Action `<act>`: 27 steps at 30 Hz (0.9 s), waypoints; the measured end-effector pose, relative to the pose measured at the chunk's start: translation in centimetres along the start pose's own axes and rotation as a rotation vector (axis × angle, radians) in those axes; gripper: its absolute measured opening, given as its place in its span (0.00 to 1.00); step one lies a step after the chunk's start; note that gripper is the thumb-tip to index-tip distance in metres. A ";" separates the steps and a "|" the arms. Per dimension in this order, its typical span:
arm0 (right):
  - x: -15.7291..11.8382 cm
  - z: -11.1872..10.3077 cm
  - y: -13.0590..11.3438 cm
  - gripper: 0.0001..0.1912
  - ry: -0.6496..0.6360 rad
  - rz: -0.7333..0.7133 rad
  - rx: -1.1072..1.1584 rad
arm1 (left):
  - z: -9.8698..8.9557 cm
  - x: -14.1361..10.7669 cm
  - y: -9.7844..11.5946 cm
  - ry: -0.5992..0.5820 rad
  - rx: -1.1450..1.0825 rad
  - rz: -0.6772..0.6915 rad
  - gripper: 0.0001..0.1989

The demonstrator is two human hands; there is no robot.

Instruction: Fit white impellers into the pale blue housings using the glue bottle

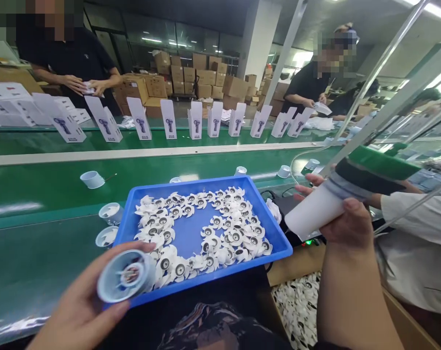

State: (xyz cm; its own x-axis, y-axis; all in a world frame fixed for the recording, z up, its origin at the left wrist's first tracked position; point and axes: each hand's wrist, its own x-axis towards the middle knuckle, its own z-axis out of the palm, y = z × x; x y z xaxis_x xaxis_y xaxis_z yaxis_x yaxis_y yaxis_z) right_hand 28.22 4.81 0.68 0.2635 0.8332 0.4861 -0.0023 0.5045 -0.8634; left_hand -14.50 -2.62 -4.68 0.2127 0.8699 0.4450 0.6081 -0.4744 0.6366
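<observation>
My left hand (82,297) is closed round a light blue plastic fan housing (144,273), fingers on one side and thumb on the other. Its round opening faces up toward me, and reddish-brown windings show in the hub. At the right, my right hand (353,226) grips a white cylinder (315,214) with a dark band and a green end; it is tilted, its white end pointing down and left. Between the hands lies a blue tray (205,284) holding many white fan impellers (237,236), with bare tray floor in the middle. The left hand is at the tray's near left corner.
Several light blue housings (92,180) stand on the green conveyor (41,187) and beside the tray. A row of open white boxes (169,119) lines the far side. Below right, a carton (296,265) holds more impellers. Co-workers (72,63) work opposite; a sleeve (413,214) is close at right.
</observation>
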 end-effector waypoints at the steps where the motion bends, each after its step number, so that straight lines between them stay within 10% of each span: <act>1: -0.3 1.2 -0.7 0.32 -0.046 0.041 0.051 | 1.2 0.7 1.1 -0.047 -0.056 0.031 0.22; 6: -1.1 7.7 -5.0 0.34 -0.264 0.204 0.390 | 6.1 4.7 6.0 -0.279 -0.092 0.133 0.37; 10: -1.2 10.3 -7.7 0.38 -0.447 0.282 0.466 | 7.6 6.8 8.8 -0.306 -0.142 0.257 0.26; 20: -3.4 12.1 -8.6 0.33 -0.231 0.140 0.474 | 7.9 6.5 10.6 -0.260 -0.187 0.210 0.17; 27: -3.0 12.4 -9.1 0.31 -0.149 0.307 0.496 | 8.1 6.4 11.0 -0.364 -0.119 0.094 0.26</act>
State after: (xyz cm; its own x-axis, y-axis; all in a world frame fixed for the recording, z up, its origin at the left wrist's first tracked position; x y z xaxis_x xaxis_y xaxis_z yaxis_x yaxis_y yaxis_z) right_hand 15.55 0.57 8.75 0.0414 0.9623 0.2688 -0.5165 0.2509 -0.8187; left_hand -0.27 -1.13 0.09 0.5335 0.8027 0.2665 0.4844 -0.5482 0.6817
